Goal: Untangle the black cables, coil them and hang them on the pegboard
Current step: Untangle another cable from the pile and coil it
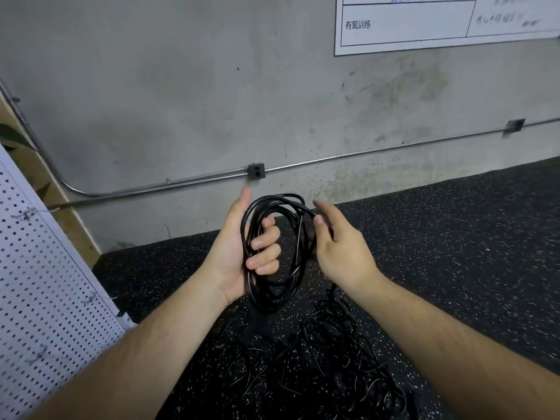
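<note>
Left hand (239, 256): fingers curled round black cable coil (269, 301), thumb straight up. Right hand (342, 250), just right of coil: thumb and forefinger pinch strand (308, 210) leaving coil top, other fingers loosely bent. Below both hands, on speckled floor (454, 237): tangled cables (327, 353). Far left of left hand: white pegboard (45, 283), wire hooks on it.

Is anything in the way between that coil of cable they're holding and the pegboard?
Nothing visible: only air and floor lie between the coil in the left hand and the pegboard at left. But a strand below the right hand trails to the floor tangle and may tether it.
</note>
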